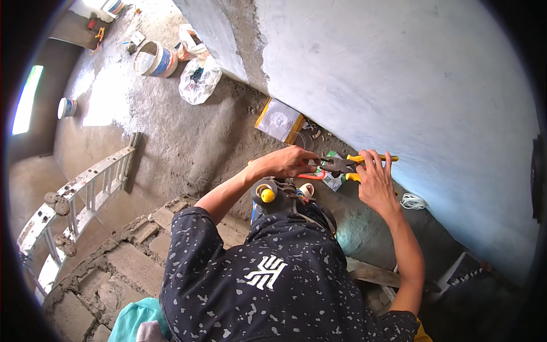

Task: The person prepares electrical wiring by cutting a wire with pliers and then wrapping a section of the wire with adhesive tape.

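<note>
My right hand grips a pair of pliers with yellow handles and dark jaws. The handles are spread apart and the jaws point left, toward my other hand. My left hand is closed in a pinch right at the jaw tips; what its fingers hold is too small to make out. Just below those fingers shows a red-orange curved piece, partly covered. Behind the pliers lies a green and white package. At my waist hang a yellow-ended tool and a roll of whitish tape.
A plastered wall rises on the right, with a coil of white cable at its foot. Ahead lie a cardboard box, a white plastic bag and a bucket. An aluminium ladder stands left, beyond rough brickwork.
</note>
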`<state>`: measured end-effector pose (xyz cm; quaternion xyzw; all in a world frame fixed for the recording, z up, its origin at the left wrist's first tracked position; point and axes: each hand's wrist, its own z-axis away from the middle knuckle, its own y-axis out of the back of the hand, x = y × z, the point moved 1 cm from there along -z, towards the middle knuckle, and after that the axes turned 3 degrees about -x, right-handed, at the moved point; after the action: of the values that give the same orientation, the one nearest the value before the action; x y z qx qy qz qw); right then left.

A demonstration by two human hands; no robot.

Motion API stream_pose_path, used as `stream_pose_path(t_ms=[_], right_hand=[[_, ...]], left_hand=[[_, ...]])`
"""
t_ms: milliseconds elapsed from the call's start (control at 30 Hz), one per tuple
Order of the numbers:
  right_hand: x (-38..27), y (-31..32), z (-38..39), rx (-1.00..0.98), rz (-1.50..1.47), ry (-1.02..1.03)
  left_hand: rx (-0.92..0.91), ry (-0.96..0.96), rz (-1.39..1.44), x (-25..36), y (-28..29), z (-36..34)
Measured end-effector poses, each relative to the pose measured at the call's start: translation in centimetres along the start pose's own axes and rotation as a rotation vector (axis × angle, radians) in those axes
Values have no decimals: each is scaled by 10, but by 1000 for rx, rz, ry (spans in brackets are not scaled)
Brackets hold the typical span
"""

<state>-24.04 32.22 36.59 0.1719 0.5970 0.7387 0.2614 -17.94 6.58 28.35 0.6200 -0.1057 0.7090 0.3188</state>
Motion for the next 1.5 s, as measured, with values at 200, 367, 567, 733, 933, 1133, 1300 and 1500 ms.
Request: stream_pose_path(t_ms=[200,367,567,733,933,1133,1300,1500], right_hand=[[11,0,-6,-90,-18,66],[24,-8,-8,-67,-82,176],[18,-2,-9,-60,-116,165],[13,4,-10,22,-45,178],[15,4,-9,42,8,181],[18,4,-11,44,6,185],[20,4,-12,26,-26,193],[27,-6,-16,-11,-103,202]], left_hand=[[-8,-60,-17,-2,-1,2],[-37,-38,127,3,0,7],[-1,-9,148,-8,-8,5],[-21,-4,172,-13,-10,3],[-96,35,393,-8,-2,2],[-149,42,387,-16,-2,0],[-106,36,385,-22,-6,-1],[-165,35,370,-21,-4,1]])
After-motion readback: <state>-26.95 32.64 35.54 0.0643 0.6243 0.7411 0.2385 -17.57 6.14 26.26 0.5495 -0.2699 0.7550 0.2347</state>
